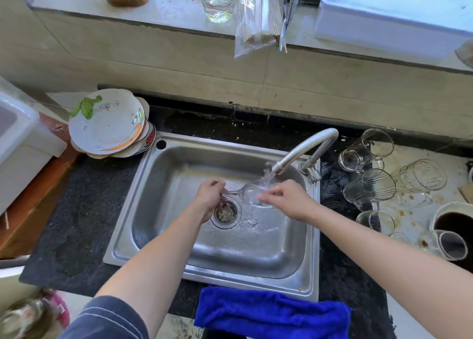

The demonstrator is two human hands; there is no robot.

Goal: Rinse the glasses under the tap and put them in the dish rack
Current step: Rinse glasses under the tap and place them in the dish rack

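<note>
At 6 o'clock, nearest the person, a blue cloth (271, 310) is hanging over the front rim of the steel sink (143, 185), softening that edge.

Over the basin, the left hand (210, 197) is pinching the foot end of the stem with curled fingers. The right hand (291, 200) is curling its fingers round the bowl's rim. Between them a wine glass (252, 194) is lying on its side above the drain (226, 212), its bowl sitting under the running tap (307, 147) at 2 o'clock.

The glass is likely light, rigid and thin-walled, and slippery while wet. The stem is probably its weakest part, so supporting the bowl as well as the stem looks the safer hold.

The spout is arching close over the bowl, and the steel walls are hard, so lifting towards 6 o'clock is offering the most room.

At 3 o'clock, waiting glasses (368, 192) are crowding the stained counter, some lying on their sides, leaving little space to set anything down. At 10 o'clock, stacked plates (107, 123) are overhanging the sink's corner. At 12 o'clock, a bottle (217, 0) is standing on the sill.

No dish rack is showing plainly.
</note>
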